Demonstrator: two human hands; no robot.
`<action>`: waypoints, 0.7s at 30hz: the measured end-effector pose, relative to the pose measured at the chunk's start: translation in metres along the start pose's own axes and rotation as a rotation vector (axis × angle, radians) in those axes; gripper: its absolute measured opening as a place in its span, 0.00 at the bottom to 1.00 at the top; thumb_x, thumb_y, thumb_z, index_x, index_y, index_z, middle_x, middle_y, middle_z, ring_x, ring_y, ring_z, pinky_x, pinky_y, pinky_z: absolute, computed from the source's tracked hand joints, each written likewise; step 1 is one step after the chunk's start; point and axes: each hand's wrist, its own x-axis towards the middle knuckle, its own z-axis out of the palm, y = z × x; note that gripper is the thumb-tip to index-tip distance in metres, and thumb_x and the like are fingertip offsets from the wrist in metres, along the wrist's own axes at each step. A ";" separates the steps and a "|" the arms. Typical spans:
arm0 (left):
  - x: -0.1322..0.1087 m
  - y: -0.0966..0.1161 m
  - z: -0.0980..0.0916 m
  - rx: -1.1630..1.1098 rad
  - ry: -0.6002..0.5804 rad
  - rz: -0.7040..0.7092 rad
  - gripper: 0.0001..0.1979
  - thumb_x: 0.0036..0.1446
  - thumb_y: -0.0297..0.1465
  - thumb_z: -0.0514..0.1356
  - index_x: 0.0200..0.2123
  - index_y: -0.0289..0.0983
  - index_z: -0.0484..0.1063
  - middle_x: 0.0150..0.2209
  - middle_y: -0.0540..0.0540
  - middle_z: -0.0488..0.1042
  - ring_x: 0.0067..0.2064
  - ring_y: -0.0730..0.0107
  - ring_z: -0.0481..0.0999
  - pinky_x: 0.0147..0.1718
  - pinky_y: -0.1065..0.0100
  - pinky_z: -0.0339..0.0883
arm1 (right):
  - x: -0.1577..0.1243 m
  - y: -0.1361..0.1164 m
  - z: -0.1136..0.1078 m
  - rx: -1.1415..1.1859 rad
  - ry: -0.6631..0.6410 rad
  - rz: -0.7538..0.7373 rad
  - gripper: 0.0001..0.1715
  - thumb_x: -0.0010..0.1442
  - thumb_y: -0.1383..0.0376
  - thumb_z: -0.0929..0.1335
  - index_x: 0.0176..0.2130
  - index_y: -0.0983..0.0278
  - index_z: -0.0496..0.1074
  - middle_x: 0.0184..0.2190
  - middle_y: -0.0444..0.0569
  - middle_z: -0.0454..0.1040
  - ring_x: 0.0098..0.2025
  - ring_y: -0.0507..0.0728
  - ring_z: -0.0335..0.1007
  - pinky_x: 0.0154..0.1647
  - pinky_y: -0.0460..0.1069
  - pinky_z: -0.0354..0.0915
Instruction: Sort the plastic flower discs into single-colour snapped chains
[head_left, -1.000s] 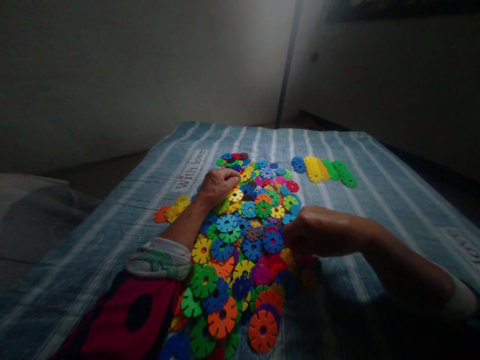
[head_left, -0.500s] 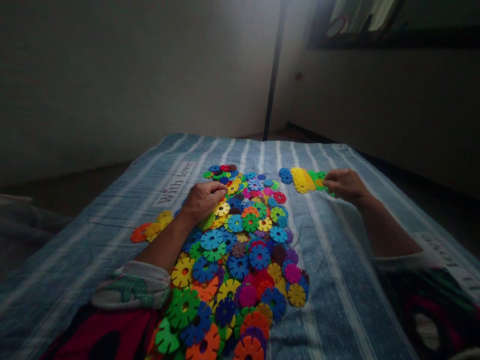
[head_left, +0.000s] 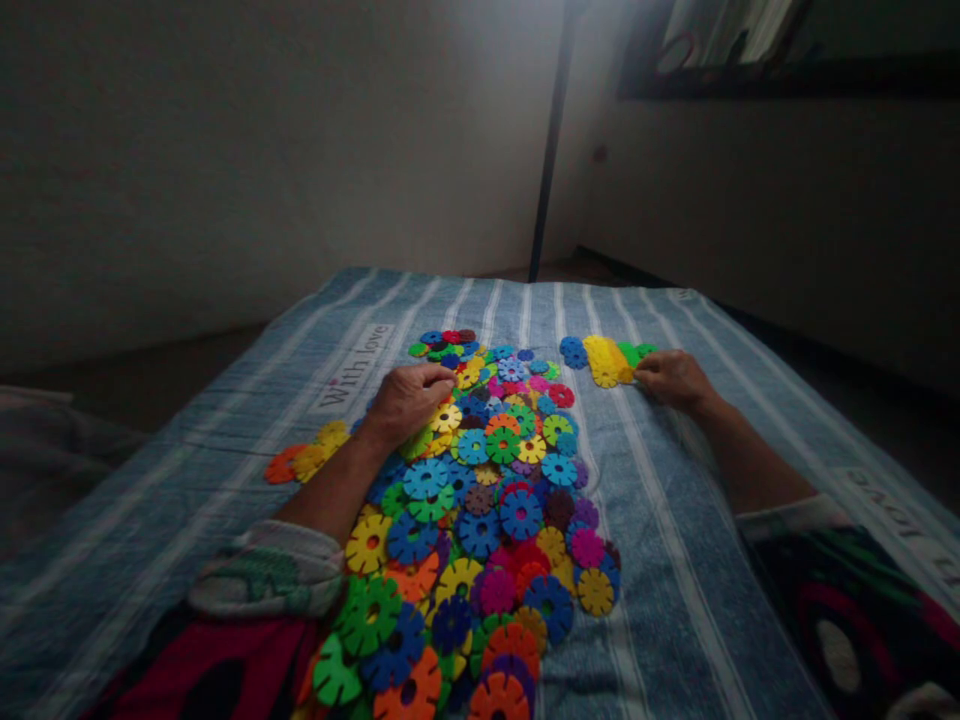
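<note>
A long heap of colourful notched plastic discs [head_left: 480,530] covers the middle of the cloth. My left hand [head_left: 409,405] rests on the heap's far left part, fingers curled together beside yellow discs [head_left: 448,417]; whatever may be under its fingers is hidden. Right of the heap's far end, my right hand [head_left: 671,378] pinches a yellow disc [head_left: 628,373] at the right side of a row of overlapping yellow discs [head_left: 604,360]. Green discs [head_left: 637,352] lie just behind those fingertips, and blue discs [head_left: 574,351] sit at the row's left.
Orange discs [head_left: 286,464] and yellow discs [head_left: 322,450] lie apart, left of my left forearm. The striped blue cloth [head_left: 675,560] spreads over the whole surface. A dark pole [head_left: 549,160] stands beyond the far edge, before a wall [head_left: 300,150].
My right hand has moved left and slightly down, bringing the yellow disc against the yellow row and uncovering more of the green discs. My left hand stays in place.
</note>
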 end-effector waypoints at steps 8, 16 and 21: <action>-0.001 0.001 -0.001 -0.001 0.004 -0.006 0.13 0.47 0.36 0.56 0.31 0.39 0.80 0.34 0.49 0.81 0.38 0.64 0.78 0.40 0.70 0.69 | -0.001 -0.004 -0.004 -0.091 -0.055 0.027 0.16 0.55 0.58 0.66 0.37 0.63 0.79 0.32 0.49 0.77 0.35 0.55 0.71 0.31 0.46 0.59; -0.001 0.000 0.000 -0.007 -0.004 -0.006 0.14 0.47 0.36 0.56 0.31 0.39 0.80 0.33 0.50 0.81 0.37 0.64 0.78 0.38 0.71 0.69 | -0.002 -0.005 -0.003 -0.110 -0.124 0.026 0.16 0.55 0.55 0.67 0.32 0.61 0.79 0.30 0.48 0.76 0.32 0.54 0.70 0.27 0.47 0.57; -0.001 0.000 0.000 -0.013 0.008 -0.015 0.14 0.47 0.36 0.56 0.32 0.39 0.80 0.34 0.49 0.81 0.37 0.64 0.78 0.41 0.69 0.69 | -0.003 -0.009 -0.002 -0.133 -0.126 0.043 0.17 0.56 0.54 0.66 0.35 0.61 0.80 0.32 0.49 0.77 0.34 0.55 0.70 0.27 0.47 0.55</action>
